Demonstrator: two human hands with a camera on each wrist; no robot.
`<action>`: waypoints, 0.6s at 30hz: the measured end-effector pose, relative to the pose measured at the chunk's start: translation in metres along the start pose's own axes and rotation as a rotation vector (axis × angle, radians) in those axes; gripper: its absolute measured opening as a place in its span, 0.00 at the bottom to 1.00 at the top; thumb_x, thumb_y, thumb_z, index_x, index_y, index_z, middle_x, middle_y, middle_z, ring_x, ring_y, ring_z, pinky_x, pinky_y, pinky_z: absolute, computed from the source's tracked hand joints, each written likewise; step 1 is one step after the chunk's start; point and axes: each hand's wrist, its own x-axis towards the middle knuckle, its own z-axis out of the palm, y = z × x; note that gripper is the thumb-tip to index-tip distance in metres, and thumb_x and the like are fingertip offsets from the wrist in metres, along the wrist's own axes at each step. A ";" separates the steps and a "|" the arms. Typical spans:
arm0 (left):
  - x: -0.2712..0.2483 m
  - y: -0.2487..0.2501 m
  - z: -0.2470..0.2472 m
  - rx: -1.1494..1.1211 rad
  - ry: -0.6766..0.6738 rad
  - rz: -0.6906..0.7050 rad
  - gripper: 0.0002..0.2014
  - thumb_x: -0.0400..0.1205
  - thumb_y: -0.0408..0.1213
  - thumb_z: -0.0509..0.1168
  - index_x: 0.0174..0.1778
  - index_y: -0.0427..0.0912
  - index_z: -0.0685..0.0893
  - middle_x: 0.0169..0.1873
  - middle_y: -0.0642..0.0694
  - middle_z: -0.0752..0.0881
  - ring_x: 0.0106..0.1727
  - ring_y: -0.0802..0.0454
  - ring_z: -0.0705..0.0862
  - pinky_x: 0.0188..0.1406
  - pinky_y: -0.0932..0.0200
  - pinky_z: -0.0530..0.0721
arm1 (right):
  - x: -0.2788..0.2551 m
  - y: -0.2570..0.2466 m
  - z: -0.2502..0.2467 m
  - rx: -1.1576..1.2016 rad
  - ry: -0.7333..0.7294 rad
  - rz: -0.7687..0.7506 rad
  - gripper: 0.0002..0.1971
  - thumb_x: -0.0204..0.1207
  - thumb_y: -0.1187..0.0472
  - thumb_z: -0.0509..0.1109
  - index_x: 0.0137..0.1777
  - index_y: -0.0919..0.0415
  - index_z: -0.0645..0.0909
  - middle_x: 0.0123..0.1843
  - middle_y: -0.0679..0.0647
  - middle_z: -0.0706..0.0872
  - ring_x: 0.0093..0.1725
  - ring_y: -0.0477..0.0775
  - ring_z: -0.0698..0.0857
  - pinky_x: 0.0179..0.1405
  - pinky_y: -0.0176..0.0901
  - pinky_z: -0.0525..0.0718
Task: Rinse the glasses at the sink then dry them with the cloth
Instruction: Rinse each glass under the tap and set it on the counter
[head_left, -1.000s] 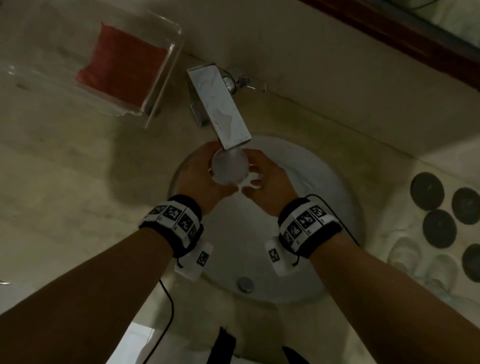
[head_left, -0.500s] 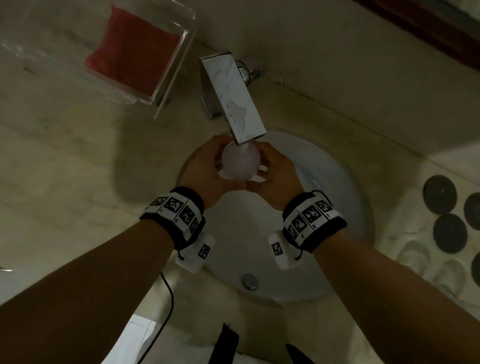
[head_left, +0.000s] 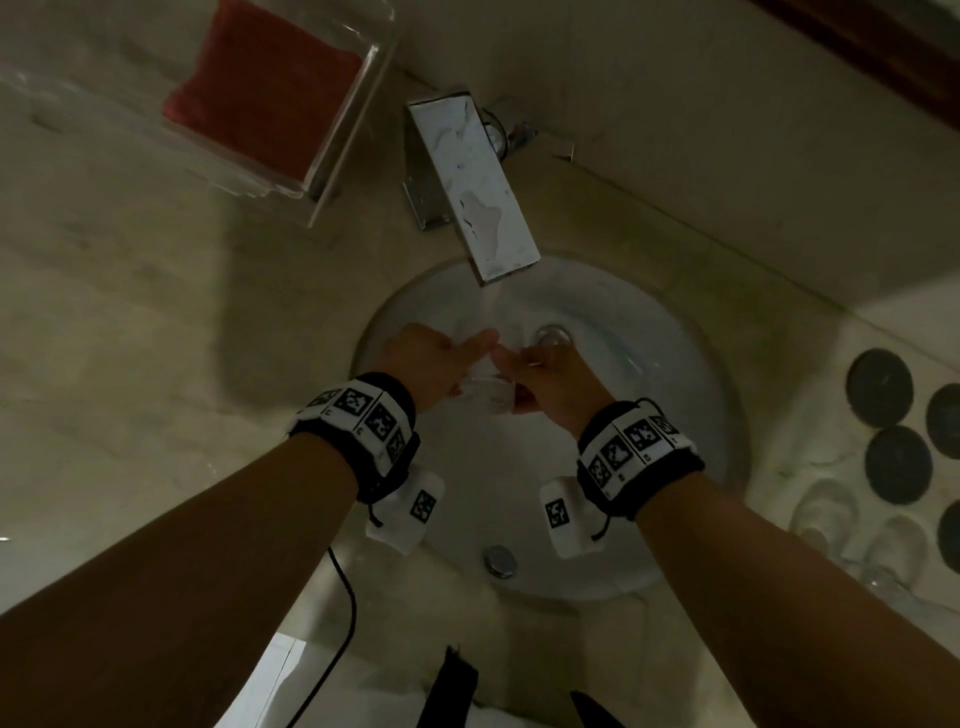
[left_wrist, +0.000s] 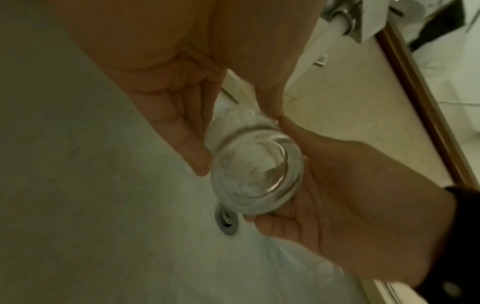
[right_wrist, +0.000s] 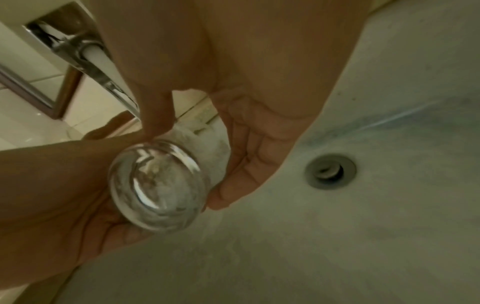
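A clear glass (head_left: 485, 392) lies tipped on its side low in the white sink (head_left: 691, 467), its thick base facing me. My left hand (head_left: 439, 361) holds its left side and my right hand (head_left: 553, 382) its right side, thumbs meeting on top. In the left wrist view the glass (left_wrist: 255, 174) sits between both hands' fingers; the right wrist view shows the glass base (right_wrist: 158, 185) the same way. Water runs from the flat steel faucet (head_left: 470, 182) just beyond the hands. The red cloth (head_left: 265, 88) lies in a clear tray (head_left: 358, 119) at the back left.
Two more clear glasses (head_left: 826, 512) (head_left: 898, 540) stand on the counter right of the sink, next to several dark round coasters (head_left: 878, 387). The drain (head_left: 553, 335) lies just beyond my right hand. A black cable (head_left: 348, 613) hangs at the counter's front edge.
Both hands brought the glass down from right under the spout into the basin and tipped it from upright onto its side, base towards me.
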 end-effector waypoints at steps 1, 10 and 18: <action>0.001 -0.001 0.003 -0.027 0.000 -0.029 0.36 0.77 0.67 0.66 0.44 0.30 0.91 0.40 0.36 0.92 0.46 0.40 0.91 0.53 0.50 0.89 | -0.001 -0.001 0.001 -0.018 0.005 0.006 0.30 0.77 0.41 0.74 0.57 0.72 0.87 0.52 0.68 0.93 0.51 0.63 0.93 0.59 0.61 0.91; 0.006 0.010 0.000 -0.301 -0.004 -0.109 0.44 0.69 0.73 0.70 0.68 0.37 0.83 0.59 0.41 0.89 0.55 0.43 0.89 0.53 0.46 0.91 | 0.008 -0.018 0.006 -0.034 0.097 -0.039 0.37 0.73 0.35 0.75 0.63 0.72 0.84 0.52 0.66 0.93 0.52 0.63 0.93 0.59 0.62 0.90; 0.000 0.020 -0.002 -0.506 -0.026 0.003 0.14 0.84 0.42 0.69 0.63 0.39 0.83 0.51 0.40 0.88 0.51 0.44 0.87 0.54 0.50 0.88 | 0.010 -0.021 0.006 0.051 0.134 -0.171 0.40 0.56 0.26 0.77 0.59 0.56 0.87 0.57 0.56 0.92 0.58 0.58 0.91 0.60 0.63 0.89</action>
